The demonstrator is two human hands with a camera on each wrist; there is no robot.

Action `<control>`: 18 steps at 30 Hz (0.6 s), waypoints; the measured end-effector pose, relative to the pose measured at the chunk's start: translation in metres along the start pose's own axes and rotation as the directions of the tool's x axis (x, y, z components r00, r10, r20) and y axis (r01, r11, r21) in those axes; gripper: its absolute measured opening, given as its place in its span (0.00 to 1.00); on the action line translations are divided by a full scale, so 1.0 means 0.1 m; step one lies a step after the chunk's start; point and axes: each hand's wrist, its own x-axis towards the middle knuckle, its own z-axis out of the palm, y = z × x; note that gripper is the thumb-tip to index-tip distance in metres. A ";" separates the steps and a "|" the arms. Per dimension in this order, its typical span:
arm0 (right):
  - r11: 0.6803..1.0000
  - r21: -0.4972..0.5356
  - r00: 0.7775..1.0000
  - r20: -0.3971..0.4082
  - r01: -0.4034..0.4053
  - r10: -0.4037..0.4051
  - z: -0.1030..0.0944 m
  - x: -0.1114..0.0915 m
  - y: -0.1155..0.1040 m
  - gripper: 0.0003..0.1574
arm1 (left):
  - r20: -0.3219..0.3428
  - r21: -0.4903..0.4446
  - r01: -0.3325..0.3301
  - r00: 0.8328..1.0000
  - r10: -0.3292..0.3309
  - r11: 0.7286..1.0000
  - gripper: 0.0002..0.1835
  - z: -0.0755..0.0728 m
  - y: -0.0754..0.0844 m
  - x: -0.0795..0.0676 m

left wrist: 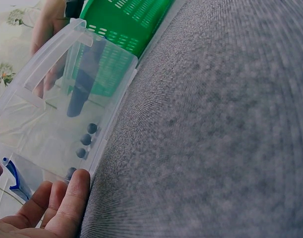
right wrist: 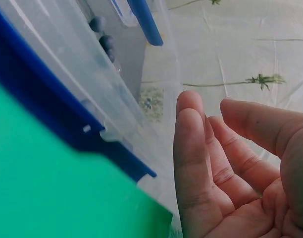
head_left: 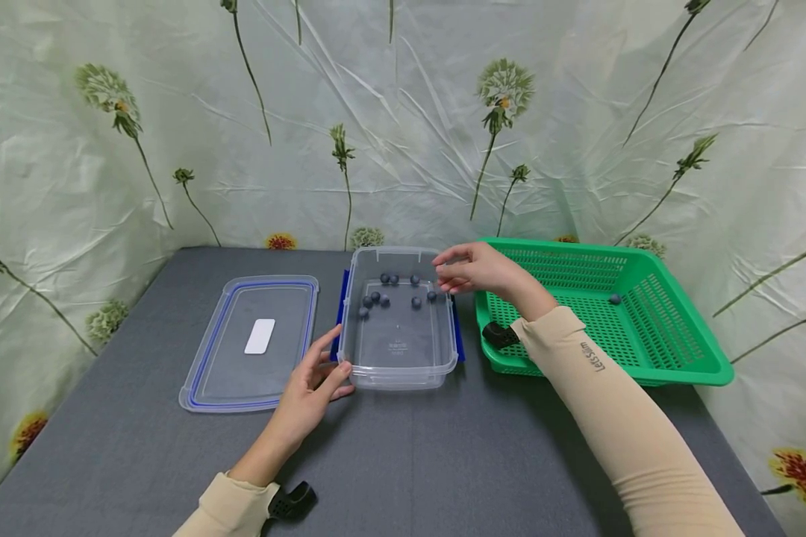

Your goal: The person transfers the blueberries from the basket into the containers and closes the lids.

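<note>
Head view first: what is largest?

A pale, creased cloth backdrop (head_left: 416, 112), printed with dandelion-like flowers, rises behind a table (head_left: 389, 462) covered in grey fabric.

And the biggest object on the table?

On the right, a green perforated plastic basket (head_left: 678, 328), rectangular with sloping sides. Just left of it, in the middle, sits a clear rectangular plastic container (head_left: 396, 335), its top uncovered. Farther left, lying flat, is a clear rectangular plastic lid (head_left: 242, 380) with a blue line around its border.

Where are the hands?

Both come out of beige sleeves. The left hand (head_left: 311, 388) rests at the container's near left corner; its grip is spread, fingers against the outside rather than wrapped around. The right hand (head_left: 483, 270) is raised at the container's right rim, toward the back. The right wrist view shows that grip apart, with a gap between thumb and fingertips. Whether it touches the rim, I cannot tell.

Smaller details?

Dark blue plastic clips (head_left: 460, 335) stick out from the container's left and right sides. A white rounded label (head_left: 260, 336) lies on the lid.

And smallest?

Round, dark blue berries (head_left: 385, 300): about nine scattered on the container's floor, mostly in its far half, and one in the basket, toward the right.
</note>
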 end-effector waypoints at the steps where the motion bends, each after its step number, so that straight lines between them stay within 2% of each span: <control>1: 1.000 0.004 1.000 -0.003 -0.001 0.001 -0.02 -0.01 0.01 0.24 | 0.000 0.000 0.001 1.000 -0.001 1.000 0.35 0.00 0.00 0.00; 13: 0.999 0.034 0.997 -0.064 -0.040 0.042 -0.36 -0.15 0.10 0.26 | 0.000 0.001 0.007 1.000 -0.007 1.000 0.35 0.00 0.01 -0.01; 18: 0.998 0.046 0.996 -0.078 -0.044 0.048 -0.52 -0.23 0.16 0.30 | 0.003 0.001 0.002 1.000 -0.002 1.000 0.35 0.00 0.01 0.00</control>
